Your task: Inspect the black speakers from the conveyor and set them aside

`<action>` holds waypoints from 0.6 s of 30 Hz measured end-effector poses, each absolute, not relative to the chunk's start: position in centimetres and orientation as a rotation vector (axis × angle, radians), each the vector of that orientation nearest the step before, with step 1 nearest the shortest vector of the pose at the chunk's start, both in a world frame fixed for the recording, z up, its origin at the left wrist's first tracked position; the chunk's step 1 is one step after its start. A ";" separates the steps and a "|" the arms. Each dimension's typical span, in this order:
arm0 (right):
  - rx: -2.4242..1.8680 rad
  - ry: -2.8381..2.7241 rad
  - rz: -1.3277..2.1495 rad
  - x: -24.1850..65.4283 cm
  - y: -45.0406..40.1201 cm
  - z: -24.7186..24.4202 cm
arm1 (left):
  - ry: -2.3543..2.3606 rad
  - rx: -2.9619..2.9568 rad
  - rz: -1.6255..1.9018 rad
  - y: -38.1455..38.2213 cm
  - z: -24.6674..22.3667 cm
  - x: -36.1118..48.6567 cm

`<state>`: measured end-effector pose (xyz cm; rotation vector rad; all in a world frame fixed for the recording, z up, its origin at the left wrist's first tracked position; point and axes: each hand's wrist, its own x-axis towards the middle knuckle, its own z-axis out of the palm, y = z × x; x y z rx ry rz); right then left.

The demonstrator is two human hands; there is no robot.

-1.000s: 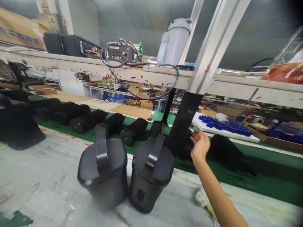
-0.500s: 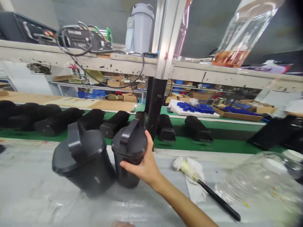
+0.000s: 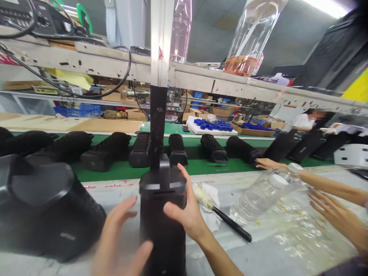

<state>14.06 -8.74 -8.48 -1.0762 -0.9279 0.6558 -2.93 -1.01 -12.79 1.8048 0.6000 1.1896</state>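
Gripping the black unit (image 3: 162, 230), I have my right hand (image 3: 189, 214) on its upper right side around the lid, thumb laid across the front and fingers along the flank, closed as far as the body allows. The unit sits upright in that grip, strap handle (image 3: 164, 174) on top, its base out of view. Left of the grip, my left hand (image 3: 120, 237) is blurred, thumb and fingers spread wide; from here I can't tell whether its thumb touches the unit. Farther left is a larger black case (image 3: 57, 207) on the pale, smudged bench (image 3: 264, 260) that spreads to both sides of the grip. Just right of the grip, a black-handled tool (image 3: 232, 226) lies by a crumpled white tissue (image 3: 212, 195); past them are clear bottles (image 3: 253, 203) and a co-worker's hands (image 3: 330, 209). Beyond the grip, a green belt (image 3: 120, 176) crosses, carrying black mesh units (image 3: 178, 147), and a post (image 3: 158, 119) rises there. Higher up, a chipped white shelf (image 3: 195, 74) holds a bottle of reddish liquid (image 3: 241, 63). Deeper in the room I see a white tray (image 3: 195, 130) of blue pieces (image 3: 214, 125), cardboard boxes (image 3: 138, 115) and a bright ceiling light (image 3: 327, 7).
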 end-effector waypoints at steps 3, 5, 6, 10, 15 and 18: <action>-1.172 -0.833 0.544 15.5 -7.9 -10.1 | 0.350 1.583 0.814 0.8 -12.7 2.0; -1.209 -0.756 0.530 16.3 -7.2 -11.2 | 0.302 1.440 0.729 1.7 -12.9 4.0; -1.205 -0.727 0.543 16.5 -6.9 -11.8 | 0.314 1.387 0.704 2.0 -12.9 4.6; -1.098 -0.660 0.606 17.1 -6.3 -13.6 | 0.392 1.331 0.621 2.0 -12.4 5.1; -0.945 -0.544 0.655 17.4 -6.3 -15.2 | 0.439 1.386 0.547 2.1 -14.0 4.2; -0.941 -0.482 0.655 17.6 -6.5 -15.6 | 0.387 1.389 0.482 2.1 -14.7 3.4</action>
